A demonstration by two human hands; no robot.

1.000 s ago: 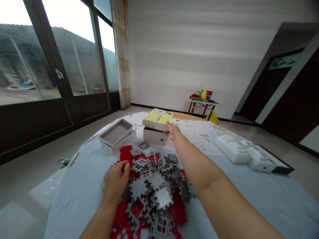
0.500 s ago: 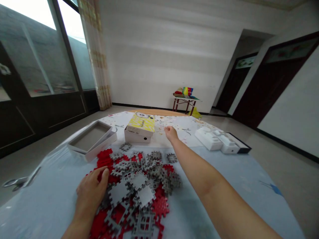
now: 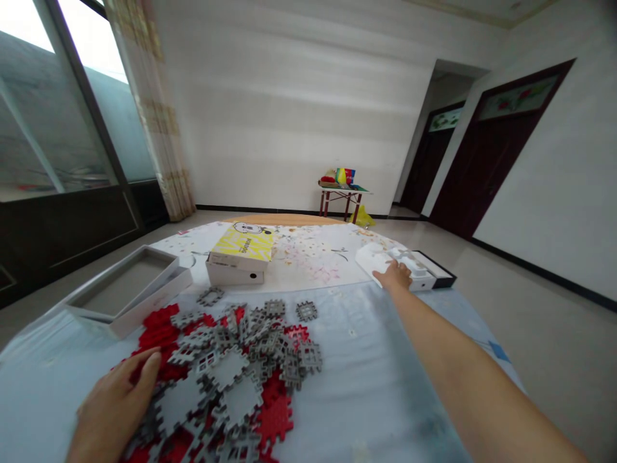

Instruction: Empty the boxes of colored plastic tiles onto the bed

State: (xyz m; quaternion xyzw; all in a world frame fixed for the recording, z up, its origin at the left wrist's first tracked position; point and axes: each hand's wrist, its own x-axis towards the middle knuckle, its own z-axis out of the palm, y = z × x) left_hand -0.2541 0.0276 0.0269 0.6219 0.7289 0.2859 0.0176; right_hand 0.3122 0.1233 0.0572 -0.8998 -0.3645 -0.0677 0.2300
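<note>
A heap of grey and red toothed plastic building panels [image 3: 229, 370] lies on the table in front of me. At its left edge rests my left hand [image 3: 116, 395], thumb and fingers loosely apart, nothing visibly held. My right hand [image 3: 396, 276] reaches far forward to the white moulded packaging [image 3: 373, 260] at the right. Its thumb points left and its fingers spread over the packaging's near side, seemingly touching it. Part of the packaging is hidden behind the hand.
A yellow-and-white box [image 3: 241, 254] stands beyond the heap. To its left are light grey open trays [image 3: 139, 283], one leaning in the other. A dark-edged box [image 3: 441, 270] adjoins the packaging. Against the far wall, a small side table [image 3: 342, 191] bears colourful items.
My right hand has moved from above the table's middle rightward to the white packaging, and its fingers have opened. The view has turned right. My left hand remains by the heap.
</note>
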